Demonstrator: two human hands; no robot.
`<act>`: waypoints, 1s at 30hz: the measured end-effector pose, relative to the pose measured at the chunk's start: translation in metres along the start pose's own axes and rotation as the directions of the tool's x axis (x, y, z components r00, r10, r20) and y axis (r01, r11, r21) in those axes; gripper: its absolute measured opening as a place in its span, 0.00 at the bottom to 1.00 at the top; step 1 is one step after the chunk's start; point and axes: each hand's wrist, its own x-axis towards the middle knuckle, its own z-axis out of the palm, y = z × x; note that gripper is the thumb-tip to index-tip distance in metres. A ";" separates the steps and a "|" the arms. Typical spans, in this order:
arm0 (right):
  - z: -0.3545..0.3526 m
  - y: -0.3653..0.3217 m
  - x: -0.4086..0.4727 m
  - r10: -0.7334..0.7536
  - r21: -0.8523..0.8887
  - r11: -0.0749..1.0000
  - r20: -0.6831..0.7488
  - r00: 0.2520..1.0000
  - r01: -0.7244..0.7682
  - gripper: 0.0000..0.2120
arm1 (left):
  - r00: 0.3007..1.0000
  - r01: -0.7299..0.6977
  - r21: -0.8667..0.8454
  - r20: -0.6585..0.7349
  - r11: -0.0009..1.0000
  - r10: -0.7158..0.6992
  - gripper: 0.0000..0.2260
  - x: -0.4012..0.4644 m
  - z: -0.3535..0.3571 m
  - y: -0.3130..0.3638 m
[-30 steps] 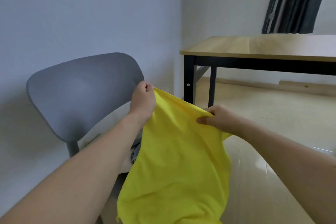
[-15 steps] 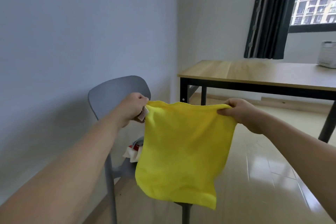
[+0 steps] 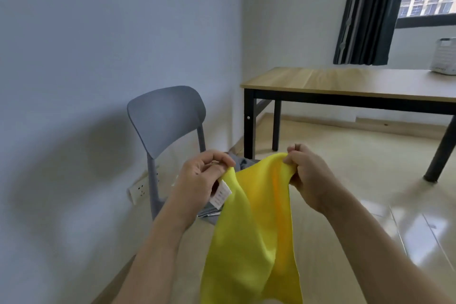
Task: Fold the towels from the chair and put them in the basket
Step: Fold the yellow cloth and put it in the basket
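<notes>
A yellow towel (image 3: pixel 249 242) hangs in the air in front of me, sagging between its two top corners. My left hand (image 3: pixel 199 180) pinches the left corner, where a white label sticks out. My right hand (image 3: pixel 306 170) pinches the right corner, close to the left hand. Behind the towel stands the grey chair (image 3: pixel 167 116), with grey cloth (image 3: pixel 240 163) showing on its seat, mostly hidden by my hands and the towel. A white basket (image 3: pixel 444 57) sits at the far right end of the table.
A wooden table with black legs (image 3: pixel 345 86) stands to the right of the chair. A white power strip (image 3: pixel 139 189) lies by the wall behind the chair. Dark curtains (image 3: pixel 365 12) hang beside the window. The floor is glossy tile.
My hands have come closer together and lower, so the stretched top edge of the yellow towel now sags between them. The view has pulled back from the chair.
</notes>
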 end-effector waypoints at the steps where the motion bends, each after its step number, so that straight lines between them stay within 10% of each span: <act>1: -0.001 0.016 -0.006 -0.011 -0.029 1.000 0.011 1.000 0.011 0.07 | 0.999 0.053 -0.008 0.002 0.999 -0.053 0.15 -0.012 0.004 -0.012; 5: -0.006 0.074 -0.019 -0.049 -0.071 0.996 -0.014 0.999 0.048 0.05 | 0.978 0.199 -0.007 0.060 0.980 -0.198 0.12 -0.032 0.012 -0.051; 19: -0.006 0.109 -0.004 -0.169 -0.201 0.966 -0.021 0.985 0.162 0.08 | 0.981 -0.182 0.518 0.151 0.836 0.120 0.04 -0.010 0.015 -0.098; 30: 0.001 0.122 0.004 -0.112 -0.313 0.943 0.028 0.993 0.115 0.17 | 0.980 0.075 0.466 0.130 0.881 -0.152 0.09 -0.001 0.026 -0.117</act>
